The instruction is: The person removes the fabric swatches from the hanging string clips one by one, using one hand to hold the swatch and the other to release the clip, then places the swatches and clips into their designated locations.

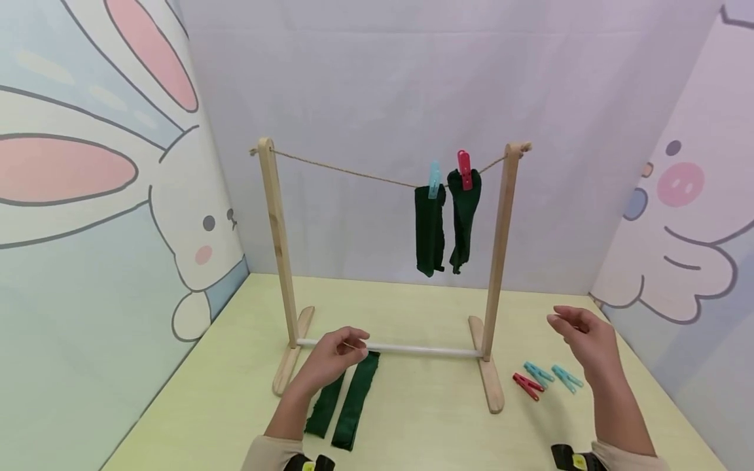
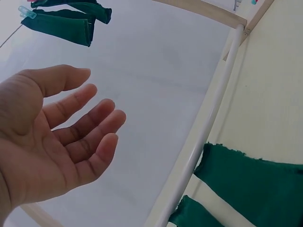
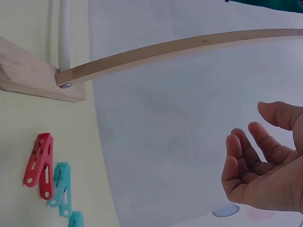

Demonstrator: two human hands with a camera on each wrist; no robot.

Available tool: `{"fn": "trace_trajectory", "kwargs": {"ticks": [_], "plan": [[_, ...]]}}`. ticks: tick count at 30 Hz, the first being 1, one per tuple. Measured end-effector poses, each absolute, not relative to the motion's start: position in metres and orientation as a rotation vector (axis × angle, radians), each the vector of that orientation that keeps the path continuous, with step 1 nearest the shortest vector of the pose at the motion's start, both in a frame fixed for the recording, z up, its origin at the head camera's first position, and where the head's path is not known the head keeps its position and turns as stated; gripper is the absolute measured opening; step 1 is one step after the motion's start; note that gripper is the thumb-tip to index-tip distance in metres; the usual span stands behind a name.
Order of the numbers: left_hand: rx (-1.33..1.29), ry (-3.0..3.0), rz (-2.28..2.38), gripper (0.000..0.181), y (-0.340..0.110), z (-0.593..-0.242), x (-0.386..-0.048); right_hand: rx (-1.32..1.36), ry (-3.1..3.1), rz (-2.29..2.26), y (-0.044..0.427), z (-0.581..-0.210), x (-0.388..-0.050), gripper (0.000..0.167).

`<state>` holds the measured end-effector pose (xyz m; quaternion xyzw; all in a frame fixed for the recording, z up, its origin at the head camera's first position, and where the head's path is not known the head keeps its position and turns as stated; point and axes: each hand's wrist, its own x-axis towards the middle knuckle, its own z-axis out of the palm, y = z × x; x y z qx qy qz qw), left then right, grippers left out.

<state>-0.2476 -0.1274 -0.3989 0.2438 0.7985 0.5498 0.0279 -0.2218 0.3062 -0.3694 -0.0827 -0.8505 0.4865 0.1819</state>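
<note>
- Left hand (image 1: 332,356): loosely curved, nothing gripped; raised near two green strips (image 1: 356,402) laid on the table (image 1: 424,405).
- Right hand (image 1: 591,340): relaxed, unladen; raised near three loose pegs (image 1: 535,371).
- Two hung strips (image 1: 429,232) are clipped to the cord (image 1: 347,171) by a blue peg (image 1: 434,178) and a red peg (image 1: 465,170).

Hands (image 1: 334,359) (image 1: 591,339) raised, well apart, fingers (image 2: 99,132) loosely curled

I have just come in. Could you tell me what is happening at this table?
A person's left hand and right hand are in the air by a wooden rack, both empty. Two green cloths hang from its rope, one with a blue clip, the other with a red clip. Two more green cloths lie on the table near the left hand. One loose red clip and two loose blue clips lie near the right hand.
</note>
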Motion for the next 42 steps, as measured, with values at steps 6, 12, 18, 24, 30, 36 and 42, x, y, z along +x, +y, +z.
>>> {"fn": "trace_trajectory", "kwargs": {"ticks": [6, 12, 18, 24, 30, 36, 42], "plan": [[0.793, 2.524, 1.721, 0.025, -0.118, -0.392, -0.257, -0.189, -2.403, 1.345, 0.298, -0.357, -0.226, 0.053], [0.858, 2.553, 1.74, 0.027, -0.113, -0.4, -0.273, -0.077, -2.379, 1.31, 0.291, -0.346, -0.229, 0.052], [0.874, 2.565, 1.767, 0.028, -0.106, -0.393, -0.278, -0.02, -2.305, 1.342, 0.283, -0.334, -0.23, 0.043], [0.888, 2.573, 1.825, 0.028, -0.098, -0.384, -0.288, 0.124, -2.212, 1.382, 0.272, -0.322, -0.233, 0.03], [0.919, 2.579, 1.857, 0.028, -0.088, -0.373, -0.296, 0.248, -2.114, 1.477, 0.266, -0.31, -0.234, 0.023], [0.908, 2.57, 1.875, 0.029, -0.077, -0.363, -0.304, 0.337, -2.067, 1.502, 0.262, -0.296, -0.235, 0.026], [0.861, 2.52, 1.969, 0.03, -0.066, -0.35, -0.305, 0.419, -2.045, 1.505, 0.254, -0.277, -0.234, 0.028]]}}
